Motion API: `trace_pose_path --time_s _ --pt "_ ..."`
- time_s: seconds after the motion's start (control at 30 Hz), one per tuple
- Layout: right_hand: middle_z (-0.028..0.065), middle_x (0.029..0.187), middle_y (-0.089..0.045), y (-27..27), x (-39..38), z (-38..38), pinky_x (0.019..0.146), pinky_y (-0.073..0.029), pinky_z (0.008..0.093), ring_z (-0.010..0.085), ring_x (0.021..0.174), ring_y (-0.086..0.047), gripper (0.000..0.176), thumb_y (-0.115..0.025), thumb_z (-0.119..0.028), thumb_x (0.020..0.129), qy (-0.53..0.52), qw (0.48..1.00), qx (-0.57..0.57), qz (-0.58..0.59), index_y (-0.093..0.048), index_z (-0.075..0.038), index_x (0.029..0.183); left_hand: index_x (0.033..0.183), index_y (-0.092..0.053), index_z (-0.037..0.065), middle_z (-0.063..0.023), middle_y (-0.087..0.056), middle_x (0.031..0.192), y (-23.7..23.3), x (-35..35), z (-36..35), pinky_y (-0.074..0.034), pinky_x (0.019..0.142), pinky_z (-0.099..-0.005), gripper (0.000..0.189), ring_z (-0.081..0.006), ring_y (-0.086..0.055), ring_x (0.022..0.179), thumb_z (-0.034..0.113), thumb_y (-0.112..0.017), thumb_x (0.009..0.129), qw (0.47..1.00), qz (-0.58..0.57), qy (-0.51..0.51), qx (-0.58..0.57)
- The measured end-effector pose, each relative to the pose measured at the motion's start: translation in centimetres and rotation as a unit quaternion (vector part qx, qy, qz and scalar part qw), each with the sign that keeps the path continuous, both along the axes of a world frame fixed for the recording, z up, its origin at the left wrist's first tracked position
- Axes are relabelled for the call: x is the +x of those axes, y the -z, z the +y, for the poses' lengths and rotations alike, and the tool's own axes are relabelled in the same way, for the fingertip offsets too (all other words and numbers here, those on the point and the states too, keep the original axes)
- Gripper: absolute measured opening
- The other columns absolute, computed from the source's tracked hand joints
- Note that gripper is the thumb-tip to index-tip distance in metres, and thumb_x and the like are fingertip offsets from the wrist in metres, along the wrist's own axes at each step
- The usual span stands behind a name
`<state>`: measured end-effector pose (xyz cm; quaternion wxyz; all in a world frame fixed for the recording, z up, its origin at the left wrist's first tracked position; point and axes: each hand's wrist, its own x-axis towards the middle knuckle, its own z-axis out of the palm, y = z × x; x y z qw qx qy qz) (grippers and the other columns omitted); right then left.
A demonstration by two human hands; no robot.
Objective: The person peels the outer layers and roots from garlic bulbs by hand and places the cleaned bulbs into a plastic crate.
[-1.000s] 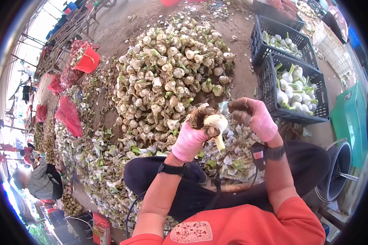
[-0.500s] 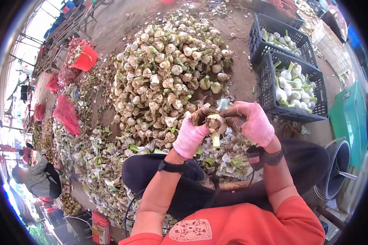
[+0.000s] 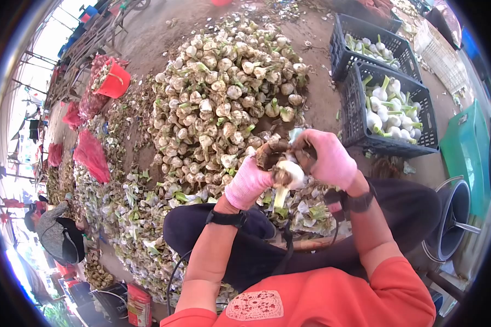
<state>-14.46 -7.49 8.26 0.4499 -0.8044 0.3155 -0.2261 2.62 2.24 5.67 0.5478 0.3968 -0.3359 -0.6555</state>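
My left hand (image 3: 249, 180), in a dirty pink glove, grips a white bulb (image 3: 289, 173) with a green stalk that points down toward my lap. My right hand (image 3: 326, 158), also in a pink glove, is closed on the top of the same bulb at its outer skin. Both hands meet in front of me, above my knees. Just beyond them lies a big heap of unpeeled bulbs (image 3: 229, 92) on the ground.
Two black crates (image 3: 354, 117) of clean white bulbs stand at the right, with a green board (image 3: 466, 150) and a metal bucket (image 3: 450, 218) nearer me. Peeled skins (image 3: 131, 218) cover the ground at left. Red sacks and a red bucket (image 3: 114, 82) lie farther left. Another person (image 3: 57, 234) crouches at the lower left.
My right hand came back from the right onto the bulb and now pulls at its top. The bulb has turned a little in my left hand.
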Motion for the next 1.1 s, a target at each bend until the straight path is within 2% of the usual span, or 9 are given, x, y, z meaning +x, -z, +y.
trace_pose_path --time_s 0.1,0.3,0.37,0.43,0.7,0.8,0.87,0.9,1.1 --pt "0.0148 0.082 -0.062 8.4 -0.1 -2.5 0.077 -0.049 0.0394 0.0321 0.083 -0.062 0.023 -0.059 0.005 0.067 0.021 0.979 -0.085 0.185 -0.062 -0.003 0.089 0.13 -0.042 0.004 -0.0069 -0.061 0.103 -0.8 -0.6 0.0 -0.049 0.085 -0.0314 0.091 -0.0189 -0.06 0.097 0.023 -0.089 0.055 1.0 0.022 0.0 -0.015" --pt "0.0102 0.09 -0.066 6.4 -1.3 -1.7 0.09 -0.045 0.0359 0.0248 0.095 -0.059 0.024 -0.057 -0.002 0.076 0.111 0.982 -0.055 0.142 -0.068 -0.01 0.096 0.134 -0.04 0.008 -0.0034 -0.057 0.107 0.2 -0.2 -0.6 -0.048 0.085 -0.0312 0.094 -0.0165 -0.057 0.1 0.019 -0.089 0.054 0.998 0.009 -0.065 -0.023" --pt "0.0073 0.089 -0.067 4.0 -1.0 -1.9 0.087 -0.045 0.0281 0.0121 0.095 -0.057 0.022 -0.057 -0.007 0.083 0.071 0.964 0.252 -0.053 -0.066 -0.004 0.103 0.134 -0.039 0.008 -0.0033 -0.057 0.107 0.0 -0.3 -0.8 -0.049 0.085 -0.0309 0.091 -0.0166 -0.057 0.101 0.016 -0.088 0.057 0.993 -0.012 -0.119 0.022" --pt "0.0059 0.108 -0.062 4.8 -0.8 -1.5 0.08 -0.046 0.0248 0.0087 0.093 -0.054 0.039 -0.052 -0.02 0.092 -0.062 0.941 0.284 -0.175 -0.05 -0.001 0.126 0.128 -0.042 0.006 -0.0043 -0.06 0.102 1.1 -0.6 -1.3 -0.052 0.081 -0.0295 0.079 -0.0144 -0.06 0.093 -0.001 -0.083 0.061 0.99 0.019 -0.141 0.009" --pt "0.0029 0.105 -0.06 10.3 -0.2 -0.9 0.072 -0.046 0.0225 0.0089 0.084 -0.056 0.045 -0.061 -0.022 0.088 -0.127 0.91 0.363 -0.152 -0.049 -0.004 0.127 0.12 -0.048 -0.002 -0.0137 -0.053 0.116 3.1 -1.1 -0.7 -0.044 0.094 -0.0281 0.058 -0.0206 -0.053 0.107 -0.004 -0.065 0.064 0.859 -0.502 -0.088 -0.037" --pt "0.0063 0.109 -0.06 12.6 -1.7 -5.6 0.077 -0.049 0.0263 0.013 0.088 -0.059 0.042 -0.059 -0.017 0.087 -0.009 0.738 0.609 -0.289 -0.049 -0.005 0.126 0.121 -0.049 -0.002 -0.0097 -0.053 0.115 3.6 -1.1 -0.6 -0.043 0.094 -0.0288 0.06 -0.0218 -0.052 0.107 -0.001 -0.069 0.064 0.843 -0.513 -0.163 -0.012" --pt "0.0143 0.115 -0.057 14.1 -3.8 -12.5 0.079 -0.054 0.0305 0.0198 0.095 -0.06 0.039 -0.048 -0.012 0.09 0.107 0.368 0.705 -0.597 -0.041 -0.011 0.129 0.121 -0.049 -0.001 -0.0101 -0.053 0.115 3.9 -1.1 -0.4 -0.043 0.093 -0.0297 0.059 -0.0222 -0.052 0.107 0.003 -0.072 0.066 0.875 -0.458 -0.16 -0.006" --pt "0.0143 0.115 -0.057 14.5 -4.0 -14.7 0.079 -0.054 0.0305 0.0198 0.095 -0.06 0.039 -0.048 -0.012 0.09 0.109 0.366 0.708 -0.594 -0.041 -0.011 0.129 0.121 -0.05 0.0 -0.0105 -0.053 0.114 4.0 -1.2 -0.3 -0.043 0.093 -0.0307 0.059 -0.0227 -0.053 0.106 0.006 -0.075 0.068 0.903 -0.401 -0.156 -0.001" --pt "0.0138 0.107 -0.064 17.0 -3.6 -25.8 0.077 -0.052 0.034 0.0239 0.092 -0.063 0.032 -0.048 -0.009 0.091 0.059 0.899 0.325 -0.289 -0.05 0.001 0.122 0.124 -0.048 -0.001 -0.0248 -0.049 0.125 0.9 -1.6 -0.2 -0.041 0.098 -0.0385 0.063 -0.0387 -0.048 0.116 0.01 -0.069 0.065 0.866 -0.498 -0.053 0.017"
